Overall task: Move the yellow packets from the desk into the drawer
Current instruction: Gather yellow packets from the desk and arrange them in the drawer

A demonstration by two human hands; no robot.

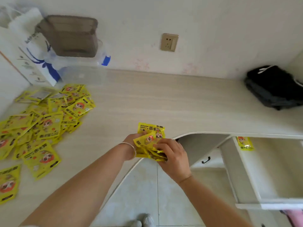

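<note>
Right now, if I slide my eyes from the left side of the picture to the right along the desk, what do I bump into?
Pile of yellow packets → bunch of packets held in both hands → wall socket → open drawer with one packet inside → black bag.

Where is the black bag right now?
In the head view, the black fabric bag sits at the far right of the pale wooden desk, against the wall, above the open white drawer.
</note>
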